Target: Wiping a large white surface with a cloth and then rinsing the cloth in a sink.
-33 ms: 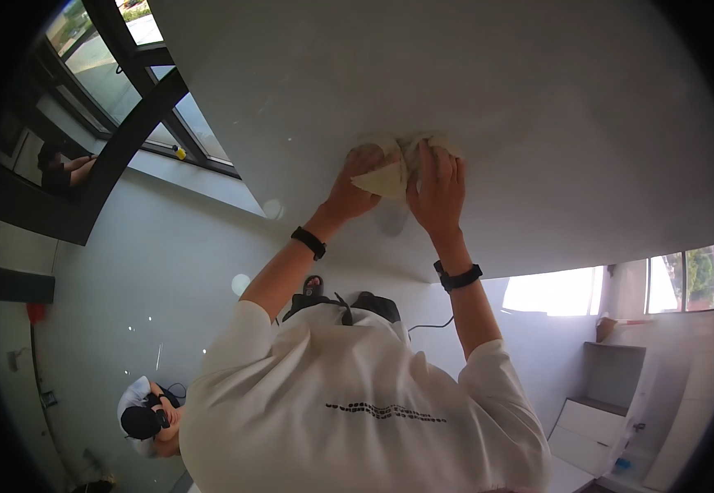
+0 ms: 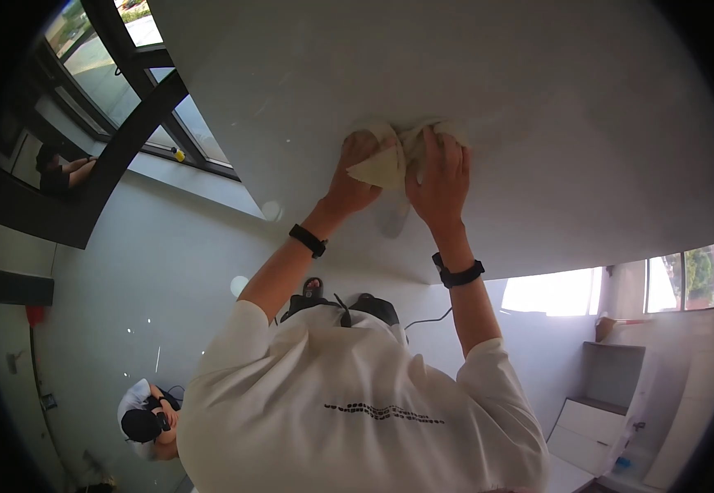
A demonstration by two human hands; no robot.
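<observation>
A cream-coloured cloth [image 2: 379, 167] is pressed against the large pale wall [image 2: 538, 148] in front of me, bunched under both my hands. My left hand [image 2: 355, 174] is closed round its left part, with a folded flap hanging over the fingers. Its fingertips are partly hidden by the cloth. Beside it, my right hand [image 2: 439, 177] grips the crumpled right part, fingers bent and pointing up. Both wrists wear dark bands. A faint grey smear or reflection [image 2: 391, 220] shows on the wall just below the hands.
Dark-framed windows [image 2: 156, 82] and a curved dark panel [image 2: 131, 140] stand at the left. A person [image 2: 145, 419] sits at the lower left. A dark cable [image 2: 431, 320] lies on the floor near my feet. White drawers [image 2: 580, 431] stand at the lower right.
Both hands and the cloth have moved slightly up the wall. My right hand has also shifted a little to the right.
</observation>
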